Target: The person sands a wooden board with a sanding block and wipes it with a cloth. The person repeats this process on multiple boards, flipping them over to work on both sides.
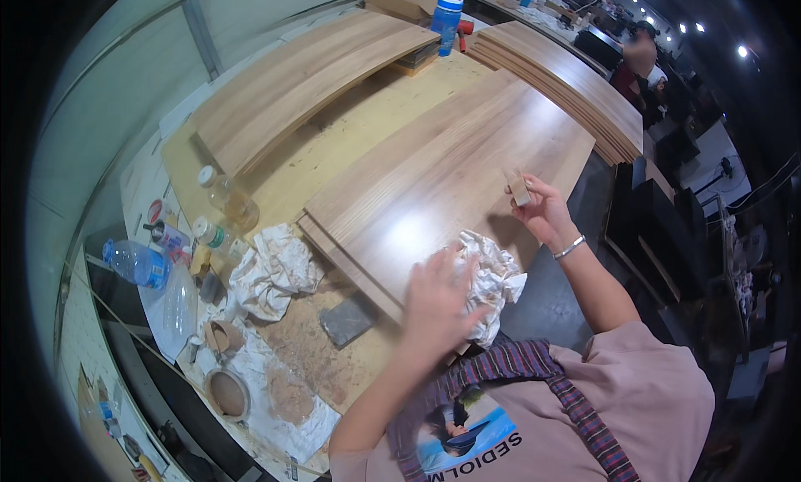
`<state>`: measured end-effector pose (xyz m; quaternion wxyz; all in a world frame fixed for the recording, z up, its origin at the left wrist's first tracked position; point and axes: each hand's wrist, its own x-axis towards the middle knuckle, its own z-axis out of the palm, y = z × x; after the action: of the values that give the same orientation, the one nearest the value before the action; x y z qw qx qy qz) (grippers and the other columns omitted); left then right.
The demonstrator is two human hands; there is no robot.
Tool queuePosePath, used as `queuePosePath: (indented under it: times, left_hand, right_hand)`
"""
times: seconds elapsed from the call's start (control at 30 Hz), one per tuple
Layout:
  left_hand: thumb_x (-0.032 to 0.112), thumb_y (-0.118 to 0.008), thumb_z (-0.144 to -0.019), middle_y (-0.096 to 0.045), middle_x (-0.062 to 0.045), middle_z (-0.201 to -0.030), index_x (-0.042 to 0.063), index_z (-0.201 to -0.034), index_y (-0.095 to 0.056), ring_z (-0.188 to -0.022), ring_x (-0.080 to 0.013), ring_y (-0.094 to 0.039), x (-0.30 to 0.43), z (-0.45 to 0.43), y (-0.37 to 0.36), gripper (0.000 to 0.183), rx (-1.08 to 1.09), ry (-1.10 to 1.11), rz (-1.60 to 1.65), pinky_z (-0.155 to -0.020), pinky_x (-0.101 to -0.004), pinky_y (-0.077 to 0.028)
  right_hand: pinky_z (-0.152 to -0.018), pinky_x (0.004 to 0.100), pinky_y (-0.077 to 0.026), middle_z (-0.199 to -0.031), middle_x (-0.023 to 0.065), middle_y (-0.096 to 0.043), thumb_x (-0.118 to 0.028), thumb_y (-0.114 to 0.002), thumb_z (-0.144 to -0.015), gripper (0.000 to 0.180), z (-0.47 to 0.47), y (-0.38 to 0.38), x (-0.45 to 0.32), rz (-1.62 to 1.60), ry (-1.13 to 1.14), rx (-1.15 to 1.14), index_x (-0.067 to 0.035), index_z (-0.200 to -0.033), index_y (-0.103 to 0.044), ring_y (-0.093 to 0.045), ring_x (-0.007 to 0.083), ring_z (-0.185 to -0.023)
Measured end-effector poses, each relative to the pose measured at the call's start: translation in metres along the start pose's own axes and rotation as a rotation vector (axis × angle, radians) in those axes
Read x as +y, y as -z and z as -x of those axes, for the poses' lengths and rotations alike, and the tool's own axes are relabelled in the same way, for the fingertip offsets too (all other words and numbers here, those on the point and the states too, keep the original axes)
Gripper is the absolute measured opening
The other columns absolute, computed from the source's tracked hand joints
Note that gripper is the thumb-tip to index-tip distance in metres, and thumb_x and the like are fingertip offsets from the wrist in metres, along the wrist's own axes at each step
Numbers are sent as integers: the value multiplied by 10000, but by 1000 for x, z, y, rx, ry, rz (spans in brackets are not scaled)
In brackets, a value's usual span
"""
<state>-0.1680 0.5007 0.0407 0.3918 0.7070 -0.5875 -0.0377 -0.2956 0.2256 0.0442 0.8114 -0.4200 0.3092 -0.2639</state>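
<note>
In front of me lies a wood-grain panel [438, 150], raised above the yellowish worktop. My right hand [545, 214] pinches a small flat tan piece [518, 189], probably a scraper, over the panel's right side. Closer to my body, my left hand [438, 291] is blurred by motion, its fingers apart. It overlaps a crumpled white cloth [494, 282] at the panel's near edge; the cloth itself looks sharp. Whether the hand touches the cloth is hidden. A dark grey block [347, 319] rests on the worktop left of the panel.
Another panel [313, 82] lies across the far left, and stacked panels [563, 82] stand far right. Bottles [228, 200], a second cloth [275, 272] and a round tub of brown paste [227, 394] crowd the left edge. A person [638, 63] is at the back right.
</note>
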Motion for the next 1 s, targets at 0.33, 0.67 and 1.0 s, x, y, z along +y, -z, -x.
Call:
queuePosePath:
  times: [0.33, 0.67, 1.0]
  left_hand:
    - [341, -816, -680, -621, -53, -1045, 149, -1099, -660, -1028, -250, -560, -10, 4, -28, 486, -171, 34, -270, -863, -466, -425]
    - [313, -783, -641, -633, -44, -1031, 134, -1039, -671, -973, -257, -573, -5, 11, -41, 451, -42, 130, -287, -821, -451, -424]
    - [340, -815, -621, -636, -30, -1026, 149, -1042, -678, -956, -237, -572, -8, 13, -38, 482, -28, 158, -271, -792, -433, -429]
  right_hand:
    - [-660, 249, -475, -1001, 52, -683, -187, -665, -913, 339, -45, -64, 21, 352, 105, -103, -50, -1222, -639, -623, 97, -880]
    - [-786, 430, -549, -918, 145, -672, -150, -690, -803, 167, -127, -262, 141, 1289, 833, -362, -59, -935, -737, -643, 343, -925]
    - [-811, 442, -540, -887, 155, -633, -67, -660, -760, 113, -148, -271, 178, 1368, 920, -484, -65, -851, -728, -617, 347, -928]
